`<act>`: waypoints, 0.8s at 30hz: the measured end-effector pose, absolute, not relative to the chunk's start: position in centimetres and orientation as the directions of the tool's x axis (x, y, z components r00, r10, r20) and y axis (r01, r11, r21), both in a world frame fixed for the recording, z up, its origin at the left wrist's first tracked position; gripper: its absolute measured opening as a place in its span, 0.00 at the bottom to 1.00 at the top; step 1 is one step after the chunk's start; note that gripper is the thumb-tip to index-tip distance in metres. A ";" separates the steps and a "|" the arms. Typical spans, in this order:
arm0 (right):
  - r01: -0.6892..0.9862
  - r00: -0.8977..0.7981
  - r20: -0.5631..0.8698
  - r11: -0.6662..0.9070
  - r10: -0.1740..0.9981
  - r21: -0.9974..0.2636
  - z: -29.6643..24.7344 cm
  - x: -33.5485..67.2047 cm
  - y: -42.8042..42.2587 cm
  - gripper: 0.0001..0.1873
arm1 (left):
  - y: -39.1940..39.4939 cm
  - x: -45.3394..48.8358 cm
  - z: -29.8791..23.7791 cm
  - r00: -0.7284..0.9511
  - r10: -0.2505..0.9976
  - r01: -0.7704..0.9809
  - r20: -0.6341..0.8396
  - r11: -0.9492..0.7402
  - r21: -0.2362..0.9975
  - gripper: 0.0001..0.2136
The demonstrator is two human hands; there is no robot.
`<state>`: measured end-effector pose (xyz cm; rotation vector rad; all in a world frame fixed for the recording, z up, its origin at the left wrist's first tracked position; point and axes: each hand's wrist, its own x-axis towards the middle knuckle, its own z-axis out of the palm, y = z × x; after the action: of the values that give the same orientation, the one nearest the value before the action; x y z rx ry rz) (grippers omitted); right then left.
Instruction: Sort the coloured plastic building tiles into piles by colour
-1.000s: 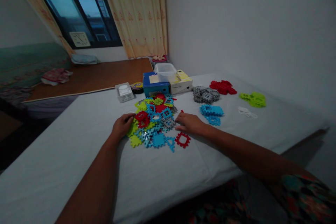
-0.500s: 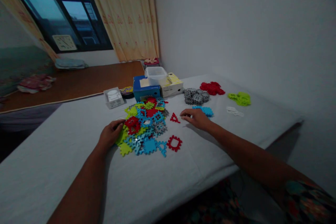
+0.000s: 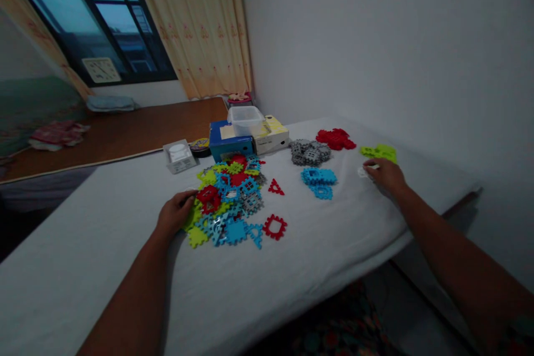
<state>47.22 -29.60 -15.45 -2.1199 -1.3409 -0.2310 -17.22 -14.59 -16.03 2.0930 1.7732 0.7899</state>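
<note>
A mixed pile of coloured plastic tiles (image 3: 229, 200) lies on the white sheet (image 3: 292, 272). My left hand (image 3: 175, 214) rests at the pile's left edge, fingers curled against a green tile; what they hold, if anything, is hidden. My right hand (image 3: 386, 175) is stretched far right, pinching a white piece (image 3: 372, 167) over the white pieces (image 3: 362, 173), just below the green pile (image 3: 380, 152). Sorted piles lie between: blue (image 3: 319, 178), grey (image 3: 309, 152), red (image 3: 336, 139). A red triangle (image 3: 275, 187) and a red square frame (image 3: 275, 226) lie loose.
Behind the pile stand a blue box (image 3: 231, 146), a clear tub (image 3: 246, 118), a yellow-white box (image 3: 271, 134) and a small white box (image 3: 178, 156). The surface's edge (image 3: 459, 196) drops off at right. A wooden platform (image 3: 125, 128) and a curtained window lie behind.
My right hand has left the mixed pile and swung right, past the blue pile, to the white pieces. My left hand has stayed at the pile's edge.
</note>
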 end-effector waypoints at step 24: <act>0.902 -0.362 0.236 0.403 0.902 -0.156 -15.1 22.1 -23.2 0.13 | -14.4 -17.7 -16.8 0.126 0.965 0.760 0.228 -0.242 0.604 0.24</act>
<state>22.09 -23.23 -15.07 -1.5758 -2.3808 -0.0005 -17.67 -14.40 -16.82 2.0702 1.6752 0.8409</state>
